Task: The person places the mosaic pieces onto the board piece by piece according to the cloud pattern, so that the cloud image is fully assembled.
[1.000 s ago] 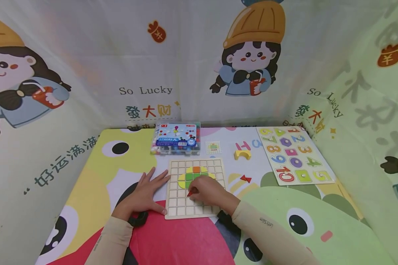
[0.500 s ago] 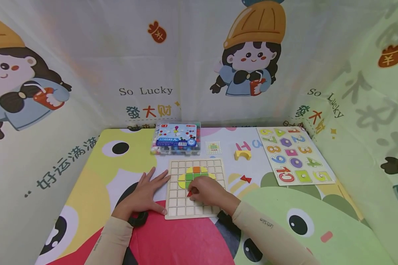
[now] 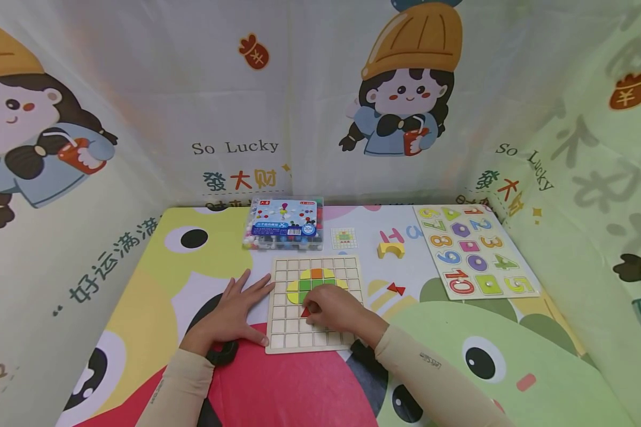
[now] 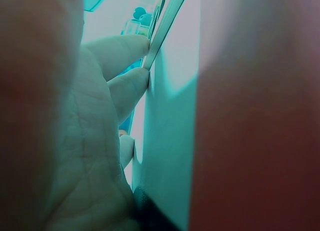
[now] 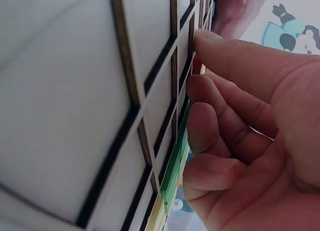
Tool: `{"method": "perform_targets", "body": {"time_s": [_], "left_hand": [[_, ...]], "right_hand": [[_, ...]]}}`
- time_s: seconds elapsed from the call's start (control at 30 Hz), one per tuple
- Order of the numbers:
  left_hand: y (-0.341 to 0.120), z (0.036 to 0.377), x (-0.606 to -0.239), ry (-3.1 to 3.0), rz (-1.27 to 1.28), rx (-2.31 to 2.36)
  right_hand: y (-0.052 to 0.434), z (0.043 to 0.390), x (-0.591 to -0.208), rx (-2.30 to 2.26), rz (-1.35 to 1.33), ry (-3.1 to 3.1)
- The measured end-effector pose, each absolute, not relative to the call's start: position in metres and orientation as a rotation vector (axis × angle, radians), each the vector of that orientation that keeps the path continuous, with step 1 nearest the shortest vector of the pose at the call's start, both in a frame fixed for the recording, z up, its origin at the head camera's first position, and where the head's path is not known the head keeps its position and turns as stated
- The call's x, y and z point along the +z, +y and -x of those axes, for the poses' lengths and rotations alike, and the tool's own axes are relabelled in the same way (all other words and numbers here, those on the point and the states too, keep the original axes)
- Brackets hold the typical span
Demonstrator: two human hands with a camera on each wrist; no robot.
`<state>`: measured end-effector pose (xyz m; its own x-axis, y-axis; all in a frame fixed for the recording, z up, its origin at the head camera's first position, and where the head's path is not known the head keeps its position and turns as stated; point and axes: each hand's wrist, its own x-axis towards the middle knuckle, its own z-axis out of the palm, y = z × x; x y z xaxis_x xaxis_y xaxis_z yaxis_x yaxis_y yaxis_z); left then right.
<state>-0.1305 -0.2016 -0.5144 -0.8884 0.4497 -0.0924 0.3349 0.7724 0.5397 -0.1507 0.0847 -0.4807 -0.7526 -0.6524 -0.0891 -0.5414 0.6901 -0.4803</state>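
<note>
A pale wooden grid board (image 3: 285, 340) lies on the table in the head view. In its upper half, green squares (image 3: 304, 285), yellow curved-edge pieces (image 3: 292, 296) and an orange square (image 3: 317, 273) form a pattern. With thumb and fingertips, my right hand (image 3: 333, 305) pinches a small red triangle piece (image 3: 305, 312) in a cell below the green ones, hiding part of the board. The right wrist view shows a sliver of red (image 5: 196, 67) between thumb and finger. My left hand (image 3: 235, 311) is spread flat, fingertips and thumb at the board's left edge.
Two red triangles (image 3: 396, 289) lie right of the board. Behind it are a clear case of colourful parts (image 3: 284, 240), a small pattern card (image 3: 344, 238) and a yellow arch block (image 3: 391, 249). A number puzzle board (image 3: 488, 258) lies at the back right.
The red triangle has shifted slightly and sits flatter in its cell, under the right fingertips. The left hand has stayed still. The backdrop cloth at the left has drifted a little.
</note>
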Motion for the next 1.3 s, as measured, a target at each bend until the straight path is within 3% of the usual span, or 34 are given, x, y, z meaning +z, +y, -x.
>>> {"method": "perform_targets", "body": {"time_s": [0.4,0.97,1.3], "left_hand": [[-0.202,0.130,-0.512,2.750,-0.632,0.781],[-0.202,0.130,-0.510,2.749,-0.641,0.777],[-0.203,0.130,-0.510,2.751,-0.648,0.784]], "right_hand": [[0.105,0.144,-0.473,-0.748,0.925,2.620],[0.196,0.129,-0.465,-1.047,0.753,2.778],[0.234,0.141,-0.478,-1.157,0.620,2.899]]}}
